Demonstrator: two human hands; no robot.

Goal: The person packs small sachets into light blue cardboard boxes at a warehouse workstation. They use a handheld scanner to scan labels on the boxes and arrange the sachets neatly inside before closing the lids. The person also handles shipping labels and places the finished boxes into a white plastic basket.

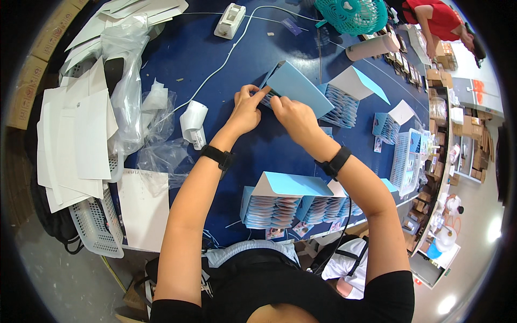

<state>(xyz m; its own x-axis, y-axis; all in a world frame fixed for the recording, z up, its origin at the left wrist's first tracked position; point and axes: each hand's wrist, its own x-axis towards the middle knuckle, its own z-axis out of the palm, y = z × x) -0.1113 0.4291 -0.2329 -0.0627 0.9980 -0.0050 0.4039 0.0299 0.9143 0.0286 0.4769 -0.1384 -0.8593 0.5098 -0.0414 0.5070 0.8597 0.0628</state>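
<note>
While left hand [249, 109] and right hand [293, 116] touch one blue box [301, 89] (can't tell if clamped), filled boxes [293, 185] near, teal fan [353, 15] far.

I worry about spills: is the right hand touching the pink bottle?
Apart. The head view shows the light-blue box and blue tabletop between the right hand and the pink bottle.
</note>
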